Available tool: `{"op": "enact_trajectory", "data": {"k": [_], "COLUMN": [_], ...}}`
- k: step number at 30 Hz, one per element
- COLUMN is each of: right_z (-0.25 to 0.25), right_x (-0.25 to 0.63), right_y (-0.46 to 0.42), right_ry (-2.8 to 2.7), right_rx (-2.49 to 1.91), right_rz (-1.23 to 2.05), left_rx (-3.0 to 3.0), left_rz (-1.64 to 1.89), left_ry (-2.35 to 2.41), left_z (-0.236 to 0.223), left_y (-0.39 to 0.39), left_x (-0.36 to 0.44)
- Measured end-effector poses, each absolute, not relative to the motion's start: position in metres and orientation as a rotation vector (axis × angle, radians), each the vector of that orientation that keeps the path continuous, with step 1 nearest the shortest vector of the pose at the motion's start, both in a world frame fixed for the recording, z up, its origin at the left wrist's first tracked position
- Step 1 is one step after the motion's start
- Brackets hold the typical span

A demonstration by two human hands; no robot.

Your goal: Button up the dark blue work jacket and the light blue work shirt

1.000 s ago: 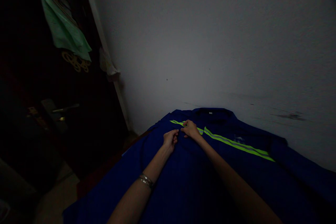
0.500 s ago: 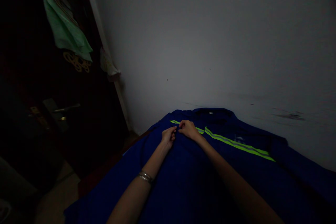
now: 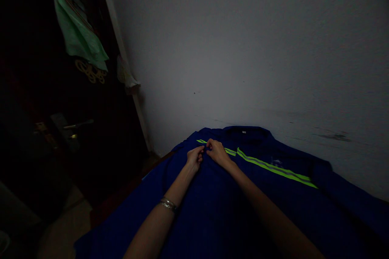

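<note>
A dark blue work jacket [image 3: 291,202] lies spread out, its collar toward the wall. Across its chest runs a yellow-green reflective stripe [image 3: 276,167], with a small pale print above it on the right. Over the left chest, my left hand [image 3: 195,158] has its fingers pinched on the blue cloth. Close beside it, my right hand [image 3: 216,150] also pinches the fabric, thumb and forefinger together, just below the stripe's left part. The fingertips nearly meet. Whether a button or other small part sits between them is too dark to tell. A silvery bracelet [image 3: 168,204] circles my left wrist.
A pale wall [image 3: 243,48] rises directly behind the jacket. At the left stands a dark door [image 3: 115,129] with a metal handle [image 3: 77,124] and a green cloth [image 3: 77,36] hanging on it. A whitish bag [image 3: 126,73] hangs by the door frame.
The view has shifted very slightly. Both hands stay pinched at the same spot on the jacket, the right hand's fingers moving only a little.
</note>
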State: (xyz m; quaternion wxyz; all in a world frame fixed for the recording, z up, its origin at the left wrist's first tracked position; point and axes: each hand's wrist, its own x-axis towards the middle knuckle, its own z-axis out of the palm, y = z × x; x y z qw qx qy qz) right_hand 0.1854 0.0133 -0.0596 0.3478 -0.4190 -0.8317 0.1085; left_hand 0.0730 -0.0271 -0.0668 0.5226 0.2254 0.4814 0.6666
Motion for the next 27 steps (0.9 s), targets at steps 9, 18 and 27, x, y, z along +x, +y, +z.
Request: {"op": "enact_trajectory", "data": {"k": [9, 18, 27], "right_z": [-0.057, -0.059, -0.073], "right_x": [0.185, 0.192, 0.194], "right_y": [0.014, 0.023, 0.037], "right_ry": [-2.119, -1.942, -1.805], "right_rx": [-1.022, -1.070, -1.149], "right_rz": [0.402, 0.770, 0.932], "left_rx": [0.538, 0.789, 1.367], "left_rz": [1.593, 1.459, 1.470], "left_ry": [1.169, 1.251, 1.696], "left_z": [-0.067, -0.075, -0.080], "left_y": [-0.024, -0.024, -0.021], "left_x": [0.072, 0.067, 0.066]}}
